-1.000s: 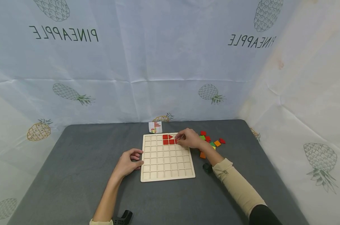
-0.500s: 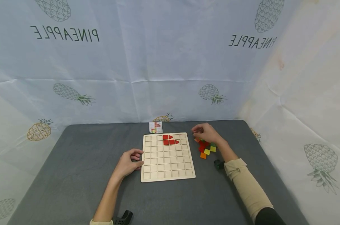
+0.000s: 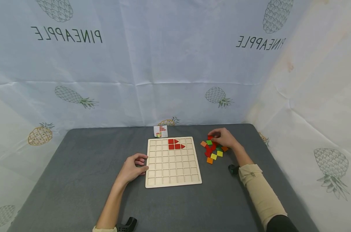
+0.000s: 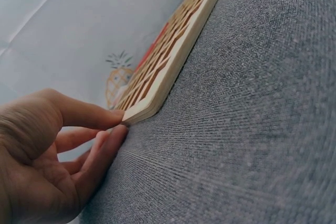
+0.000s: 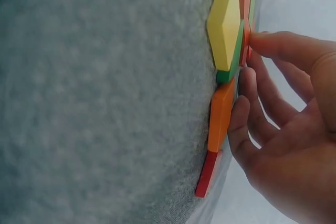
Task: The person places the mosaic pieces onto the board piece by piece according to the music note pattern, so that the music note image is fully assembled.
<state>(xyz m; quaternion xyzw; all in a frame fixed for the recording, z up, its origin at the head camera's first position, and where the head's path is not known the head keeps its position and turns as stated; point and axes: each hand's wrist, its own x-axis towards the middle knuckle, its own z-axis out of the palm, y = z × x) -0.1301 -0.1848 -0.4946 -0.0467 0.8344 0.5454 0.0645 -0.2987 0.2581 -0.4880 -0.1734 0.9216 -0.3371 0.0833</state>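
Note:
A pale wooden grid board (image 3: pixel 173 170) lies on the grey table, with red square and triangular tiles (image 3: pixel 171 146) set in two of its far rows. My left hand (image 3: pixel 132 167) holds the board's left edge; in the left wrist view the thumb is on top and the fingers (image 4: pixel 105 145) are lower at the corner. Over the loose tiles to the board's right, my right hand (image 3: pixel 224 138) pinches a red tile (image 3: pixel 210 137) between thumb and index finger. In the right wrist view its thumb (image 5: pixel 262 43) meets a red tile, partly hidden by the fingers.
Around the right hand lie loose orange tiles (image 3: pixel 209 160), yellow tiles (image 3: pixel 213 156), green tiles (image 3: pixel 209 142) and more red ones. A small printed pattern card (image 3: pixel 160 131) is behind the board. A pineapple-print cloth (image 3: pixel 169 64) hangs at the table's far edge.
The right hand has left the red tiles on the board and moved right to the loose tiles, where several now lie rearranged. The left hand stays at the board's edge.

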